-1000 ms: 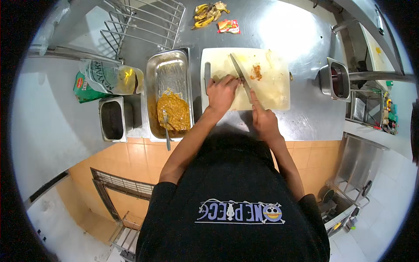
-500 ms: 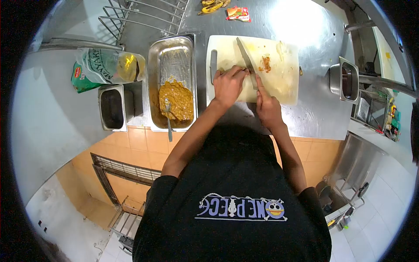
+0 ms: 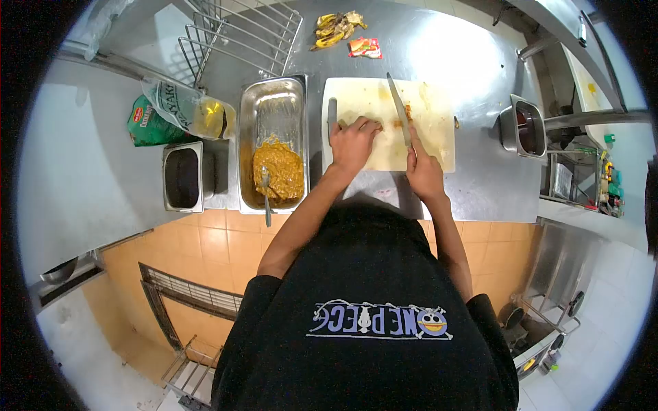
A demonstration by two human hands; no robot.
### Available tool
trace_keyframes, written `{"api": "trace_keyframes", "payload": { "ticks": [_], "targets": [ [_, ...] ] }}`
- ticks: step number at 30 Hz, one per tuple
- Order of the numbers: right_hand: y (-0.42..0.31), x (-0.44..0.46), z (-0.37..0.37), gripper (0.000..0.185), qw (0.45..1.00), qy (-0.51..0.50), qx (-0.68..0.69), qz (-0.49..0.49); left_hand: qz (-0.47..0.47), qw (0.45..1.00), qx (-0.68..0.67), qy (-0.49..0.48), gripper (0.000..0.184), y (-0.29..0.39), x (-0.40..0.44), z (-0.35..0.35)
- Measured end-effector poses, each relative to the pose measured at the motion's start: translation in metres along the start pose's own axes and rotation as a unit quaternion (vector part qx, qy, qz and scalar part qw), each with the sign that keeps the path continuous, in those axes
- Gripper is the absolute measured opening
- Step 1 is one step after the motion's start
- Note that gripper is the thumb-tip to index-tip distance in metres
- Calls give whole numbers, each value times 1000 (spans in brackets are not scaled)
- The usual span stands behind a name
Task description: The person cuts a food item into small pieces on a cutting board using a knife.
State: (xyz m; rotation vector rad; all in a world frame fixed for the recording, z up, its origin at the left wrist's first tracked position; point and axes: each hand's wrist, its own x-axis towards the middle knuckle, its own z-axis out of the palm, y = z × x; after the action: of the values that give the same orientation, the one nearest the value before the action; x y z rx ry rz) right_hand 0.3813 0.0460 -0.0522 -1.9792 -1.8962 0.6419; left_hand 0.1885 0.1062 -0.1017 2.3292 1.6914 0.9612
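My right hand is closed round the handle of a kitchen knife. Its long blade points away from me over a white cutting board. Small reddish-brown chopped bits lie beside the blade, some to its left. On the left part of the board rests my left hand, fingers bent and drawn together, a short gap left of the knife. Whatever its fingertips may pinch is too small to make out.
Left of the board, a metal pan holds lumpy orange-brown mash and a spoon. Further left are a metal container, a green pouch and an oil bag. Banana peels and a red packet lie behind; another container hangs right.
The knife and my right hand have shifted right, away from my left fingertips, and the blade now lies by the chopped bits. The whole view has tilted slightly.
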Motion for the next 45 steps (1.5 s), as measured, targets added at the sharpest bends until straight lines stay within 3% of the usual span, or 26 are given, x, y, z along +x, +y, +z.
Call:
{"api": "trace_keyframes", "payload": {
  "ticks": [4, 8, 11, 13, 20, 23, 26, 28, 31, 34, 38, 40, 45],
  "targets": [
    [-5, -16, -12, 64, 995, -5, 98, -8, 2, 1000, -4, 27, 5, 1, -1, 3],
    [-3, -28, -3, 65, 995, -15, 96, -35, -23, 999, -15, 24, 4, 2, -3, 3],
    [-6, -36, -3, 64, 994, -69, 87, -4, -24, 999, -26, 30, 4, 1, -2, 4],
    [-1, -38, 5, 63, 992, -52, 112, -35, -30, 999, -33, 18, 3, 1, -2, 4],
    [1, -31, -4, 62, 997, -41, 61, 1, -37, 999, -32, 11, 4, 4, -1, 1],
    [7, -41, -1, 63, 992, -9, 109, -55, -36, 999, -37, 12, 4, 2, -2, 0],
    [10, -53, -4, 61, 994, -95, 55, -5, -40, 998, -38, 5, 3, 1, -2, 3],
    [18, -58, 0, 62, 996, -23, 54, -61, -19, 999, -35, 28, 3, -1, -4, 4],
    [16, -62, -6, 62, 997, -7, 56, -47, -37, 999, -18, 25, 7, -8, -2, -1],
    [12, -69, -14, 62, 993, -74, 87, -33, -56, 997, -22, 42, 8, -11, 3, -8],
    [18, -70, -10, 60, 994, -49, 64, -72, -74, 997, -10, -17, 10, -12, 4, -15],
    [15, -69, -16, 61, 996, -49, 68, 9, -72, 997, -30, -9, 10, -10, 2, -15],
    [10, -78, -26, 63, 991, -91, 97, 16, -59, 997, -53, -13, 11, -4, 6, -4]
  ]
}}
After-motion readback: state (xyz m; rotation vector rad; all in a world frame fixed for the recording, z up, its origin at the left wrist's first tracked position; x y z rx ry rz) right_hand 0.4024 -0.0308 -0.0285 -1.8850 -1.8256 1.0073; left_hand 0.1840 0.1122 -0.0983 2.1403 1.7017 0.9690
